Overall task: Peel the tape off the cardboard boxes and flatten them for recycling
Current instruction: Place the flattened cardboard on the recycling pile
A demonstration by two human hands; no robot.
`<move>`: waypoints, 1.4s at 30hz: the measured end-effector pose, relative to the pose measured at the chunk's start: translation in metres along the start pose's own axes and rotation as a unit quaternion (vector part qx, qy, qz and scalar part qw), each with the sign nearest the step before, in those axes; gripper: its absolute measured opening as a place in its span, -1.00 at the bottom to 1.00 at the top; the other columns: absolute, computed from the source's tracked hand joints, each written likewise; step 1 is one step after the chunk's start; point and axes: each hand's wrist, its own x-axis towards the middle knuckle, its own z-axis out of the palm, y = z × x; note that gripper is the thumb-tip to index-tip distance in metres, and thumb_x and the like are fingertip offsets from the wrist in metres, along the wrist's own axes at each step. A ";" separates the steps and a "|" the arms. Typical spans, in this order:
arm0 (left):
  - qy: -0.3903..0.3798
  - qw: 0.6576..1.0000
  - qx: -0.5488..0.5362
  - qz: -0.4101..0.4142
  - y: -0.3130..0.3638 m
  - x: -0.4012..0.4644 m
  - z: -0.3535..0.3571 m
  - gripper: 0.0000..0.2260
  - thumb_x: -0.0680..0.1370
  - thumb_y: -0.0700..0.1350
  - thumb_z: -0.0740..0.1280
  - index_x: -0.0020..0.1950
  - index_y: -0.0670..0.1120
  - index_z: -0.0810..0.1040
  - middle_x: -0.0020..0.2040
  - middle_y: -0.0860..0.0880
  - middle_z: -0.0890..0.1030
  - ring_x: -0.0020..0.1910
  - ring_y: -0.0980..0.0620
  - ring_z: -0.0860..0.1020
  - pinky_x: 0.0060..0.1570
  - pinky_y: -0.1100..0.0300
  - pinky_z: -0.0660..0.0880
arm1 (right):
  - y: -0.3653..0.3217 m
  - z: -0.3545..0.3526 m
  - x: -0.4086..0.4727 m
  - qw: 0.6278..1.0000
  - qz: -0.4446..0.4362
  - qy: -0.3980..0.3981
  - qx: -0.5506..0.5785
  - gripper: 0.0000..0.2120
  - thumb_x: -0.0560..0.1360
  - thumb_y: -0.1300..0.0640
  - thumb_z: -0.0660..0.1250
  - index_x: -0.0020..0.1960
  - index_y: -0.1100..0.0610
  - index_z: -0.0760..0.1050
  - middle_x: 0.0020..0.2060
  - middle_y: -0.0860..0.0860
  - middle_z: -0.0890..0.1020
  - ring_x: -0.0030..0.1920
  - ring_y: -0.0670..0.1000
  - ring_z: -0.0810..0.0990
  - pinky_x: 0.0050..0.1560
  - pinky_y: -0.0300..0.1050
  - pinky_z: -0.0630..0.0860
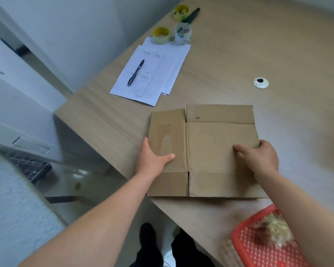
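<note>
A brown cardboard box (pixel 210 143) lies flattened on the wooden table (pixel 239 60), flaps spread at its far and near ends. My left hand (pixel 152 157) grips its left edge, thumb on top of the left panel. My right hand (pixel 258 157) holds the right edge, thumb pressed on the main panel and fingers curled around the side. A paler rectangular mark shows on the left panel where tape sat. No tape is visible on the box.
Lined papers (pixel 152 74) with a black pen (pixel 136 72) lie beyond the box. Three tape rolls (pixel 182 33) and a dark tool stand at the far edge. A red basket (pixel 262 243) holding crumpled tape sits front right. A white cable grommet (pixel 260 82) is at right.
</note>
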 end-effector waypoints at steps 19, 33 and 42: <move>0.190 0.980 -0.050 0.027 -0.143 -0.073 -0.224 -0.13 0.46 0.30 0.40 0.62 -0.02 0.09 0.54 -0.07 0.29 0.47 -0.09 0.34 0.37 -0.04 0.35 | -0.100 0.080 -0.209 0.978 -0.181 -0.075 0.071 -0.83 0.47 0.07 0.38 0.06 -0.01 0.59 0.02 0.02 0.66 -0.01 0.12 0.60 0.05 -0.02 0.50; 0.365 0.908 0.059 -0.199 -0.279 -0.177 -0.322 -0.15 0.43 0.17 0.51 0.54 0.01 0.08 0.28 -0.19 0.42 0.08 -0.25 0.58 -0.08 0.00 0.51 | -0.158 0.212 -0.364 0.894 -0.345 -0.282 -0.040 -0.35 0.32 -0.04 0.62 0.26 0.06 0.36 0.02 0.04 0.60 0.01 0.12 0.59 -0.02 -0.04 0.48; 0.421 0.862 -0.014 -0.282 -0.340 -0.235 -0.335 -0.09 0.42 0.30 0.44 0.59 0.02 0.05 0.46 -0.16 0.33 0.21 -0.21 0.56 0.04 -0.02 0.55 | -0.167 0.248 -0.426 0.830 -0.426 -0.357 -0.048 -0.38 0.48 -0.11 0.45 0.41 0.14 0.37 0.07 0.00 0.55 0.02 0.05 0.48 0.06 -0.06 0.41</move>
